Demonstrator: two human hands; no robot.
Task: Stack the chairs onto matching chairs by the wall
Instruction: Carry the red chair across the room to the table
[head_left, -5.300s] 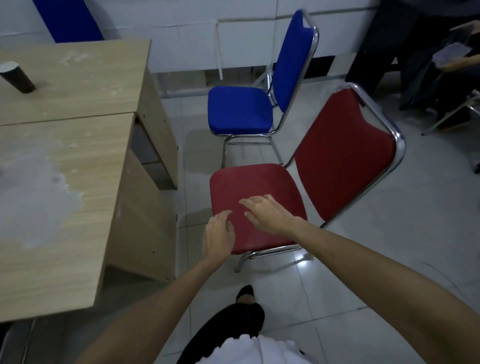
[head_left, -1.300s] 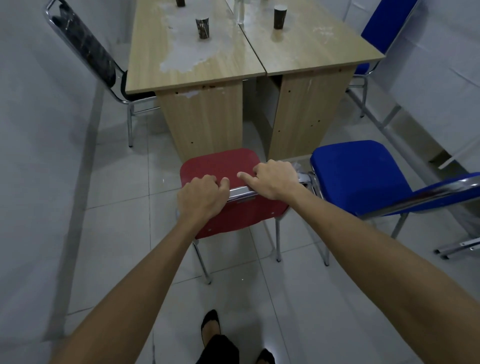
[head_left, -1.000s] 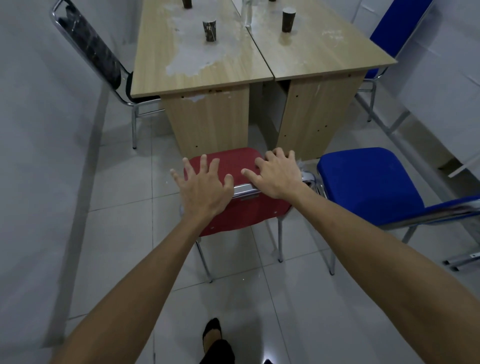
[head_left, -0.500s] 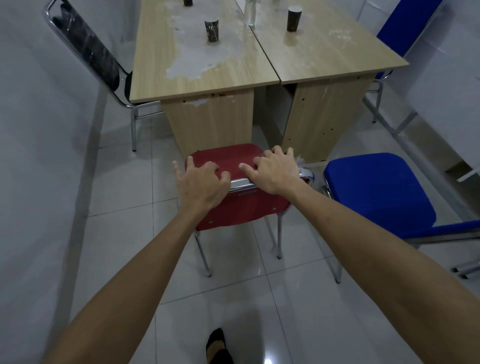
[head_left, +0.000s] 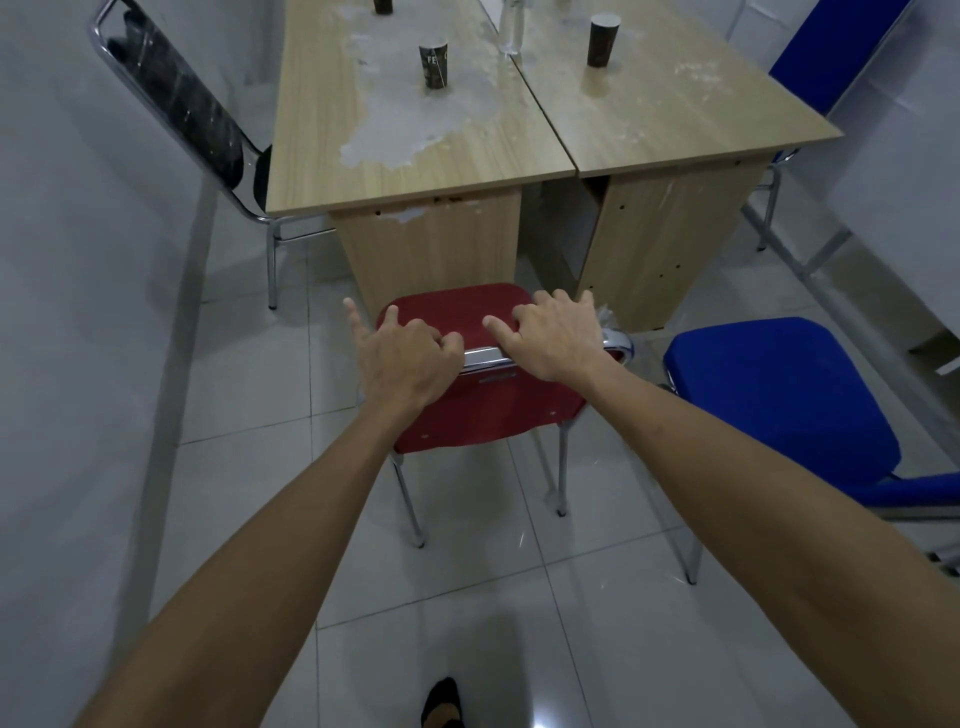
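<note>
Both hands, left hand (head_left: 402, 358) and right hand (head_left: 556, 338), grip red chair (head_left: 483, 410) top rail.

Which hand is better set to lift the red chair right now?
Right, I'd say. The right hand lies over the chrome top rail of the red chair, fingers draped on it. The left hand sits at the rail's end with two fingers sticking out.

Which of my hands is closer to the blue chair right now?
Right. The right hand rests on the red chair's chrome top rail at the end nearest the blue chair. The left hand holds the rail's far end.
</note>
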